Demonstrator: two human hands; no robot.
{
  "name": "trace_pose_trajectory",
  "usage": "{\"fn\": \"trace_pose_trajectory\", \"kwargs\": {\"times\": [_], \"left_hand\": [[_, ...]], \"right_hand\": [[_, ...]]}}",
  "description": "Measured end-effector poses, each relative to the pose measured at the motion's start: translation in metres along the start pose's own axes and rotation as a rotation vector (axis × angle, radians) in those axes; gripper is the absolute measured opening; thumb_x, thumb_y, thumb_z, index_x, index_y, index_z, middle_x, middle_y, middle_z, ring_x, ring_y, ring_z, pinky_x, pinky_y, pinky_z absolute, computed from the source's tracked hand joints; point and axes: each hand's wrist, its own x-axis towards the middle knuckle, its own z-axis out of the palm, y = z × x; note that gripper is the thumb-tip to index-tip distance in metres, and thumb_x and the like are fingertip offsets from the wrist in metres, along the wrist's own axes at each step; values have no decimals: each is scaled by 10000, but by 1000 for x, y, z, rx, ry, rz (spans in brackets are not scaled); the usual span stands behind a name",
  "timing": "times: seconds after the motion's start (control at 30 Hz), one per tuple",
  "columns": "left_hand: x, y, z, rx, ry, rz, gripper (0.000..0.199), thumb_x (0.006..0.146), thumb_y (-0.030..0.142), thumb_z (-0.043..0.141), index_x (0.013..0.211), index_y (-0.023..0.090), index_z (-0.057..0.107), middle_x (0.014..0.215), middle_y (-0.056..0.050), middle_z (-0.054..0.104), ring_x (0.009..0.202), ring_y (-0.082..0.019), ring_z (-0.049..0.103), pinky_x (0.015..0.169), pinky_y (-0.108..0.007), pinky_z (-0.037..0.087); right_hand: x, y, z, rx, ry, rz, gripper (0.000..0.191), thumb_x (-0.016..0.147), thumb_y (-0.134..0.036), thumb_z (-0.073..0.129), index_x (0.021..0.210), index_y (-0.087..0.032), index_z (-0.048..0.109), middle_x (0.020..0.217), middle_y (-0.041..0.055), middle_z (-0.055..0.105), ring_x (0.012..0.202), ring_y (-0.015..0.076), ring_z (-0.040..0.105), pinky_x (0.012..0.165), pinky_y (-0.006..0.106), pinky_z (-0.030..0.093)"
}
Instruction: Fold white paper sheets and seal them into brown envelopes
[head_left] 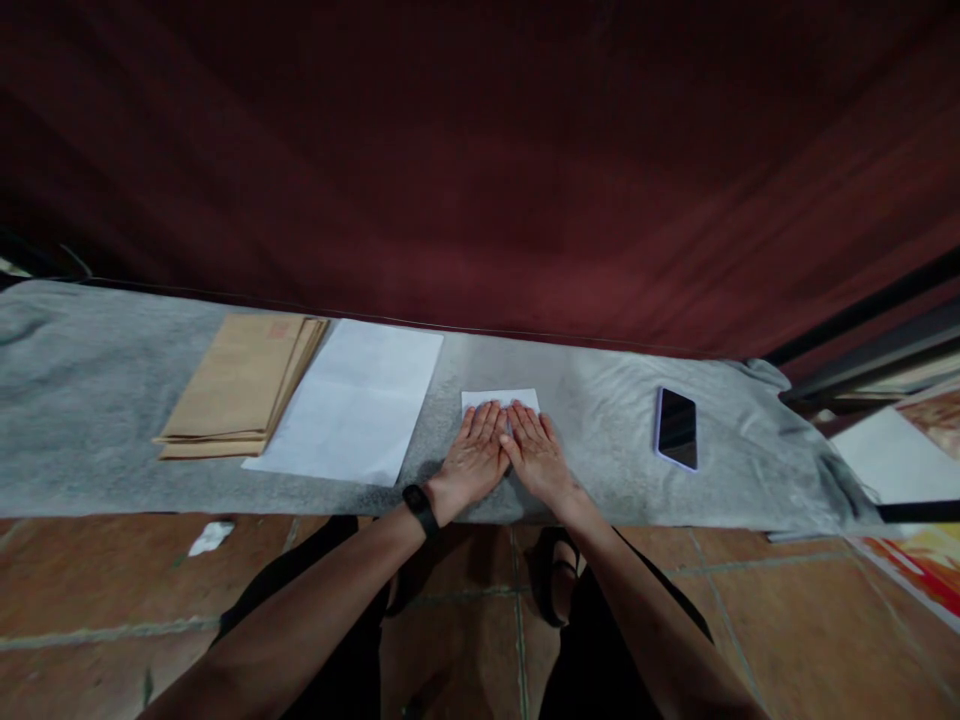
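Observation:
A small piece of white paper (499, 397) lies on the grey cloth, and both hands press down on it side by side. My left hand (474, 450) is flat, fingers stretched out and pointing away from me, with a black band on its wrist. Flat beside it rests my right hand (534, 450), its thumb touching or lapping over the left hand. Only the paper's far edge and a little of its middle show; the hands cover the remainder. Left of the hands lies a larger white sheet of paper (360, 400).
Brown paper envelopes (232, 385) are stacked at the left, next to the large sheet. A phone (676, 430) lies to the right. The grey cloth (600, 470) covers a narrow surface, with a dark red curtain (480, 200) behind it. A white scrap (211, 538) is on the tiled floor.

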Motion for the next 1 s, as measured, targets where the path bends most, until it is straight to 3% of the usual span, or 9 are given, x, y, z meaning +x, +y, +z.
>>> {"fn": "trace_pose_trajectory", "kwargs": {"times": [0.5, 0.83, 1.0], "left_hand": [[6, -25, -8, 41, -1, -141, 611, 993, 320, 301, 1522, 16, 335, 1619, -190, 299, 1532, -282, 200, 1249, -492, 135], [2, -37, -17, 63, -54, -184, 618, 976, 269, 308, 1522, -19, 314, 1620, -209, 273, 1532, -298, 188, 1249, -500, 123], [4, -33, -23, 58, 18, -219, 613, 971, 247, 317, 1501, -60, 329, 1601, -239, 301, 1528, -299, 202, 1261, -475, 103]], "right_hand": [[3, 16, -3, -75, 82, 96, 607, 1067, -455, 231, 1571, -123, 301, 1616, 122, 319, 1493, 276, 302, 1214, 479, 200], [-3, 24, -4, -86, 94, 131, 636, 1064, -474, 237, 1561, -83, 308, 1616, 142, 316, 1507, 280, 266, 1223, 484, 191], [-2, 23, -9, -68, 96, 151, 629, 1064, -462, 252, 1556, -76, 320, 1615, 152, 311, 1508, 285, 265, 1229, 486, 184]]}}
